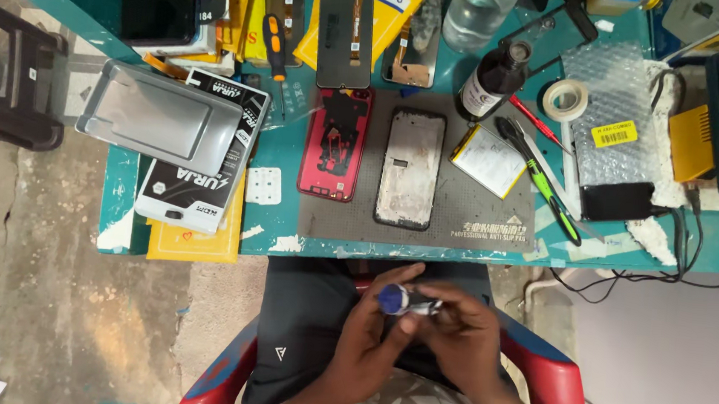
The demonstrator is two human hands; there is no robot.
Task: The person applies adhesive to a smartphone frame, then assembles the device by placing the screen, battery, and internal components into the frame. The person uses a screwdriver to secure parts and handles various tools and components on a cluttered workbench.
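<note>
Teal paint covers the workbench (119, 209) in front of me, chipped along its near edge, and a grey anti-slip mat (477, 224) lies in the middle of it. On the mat rest a red phone back cover (335, 144) and, just beside it, a bare phone frame (411, 168) with whitish residue, then a flat battery (488, 160) a little to the right. A dark bottle (490, 82), a roll of tape (565, 97) and green-handled tweezers (548, 191) stand and lie near the mat's right side.

Below the bench edge, over my lap, I hold a small tube with a blue cap (407, 301) (it looks like glue or something similar). My left hand (370, 335) pinches the blue cap end between thumb and fingers, and my right hand (460, 334) is closed around the other end, so both hands grasp the same tube. Its body is mostly hidden under my fingers.

I judge this tube to be very light and rather soft in the body, so squeezing hard could push the content out. The cap seems hard plastic and round, a bit slippery for turning. It is better to grip the body gently near the neck, and to take the cap firmly with fingertips only.
</note>
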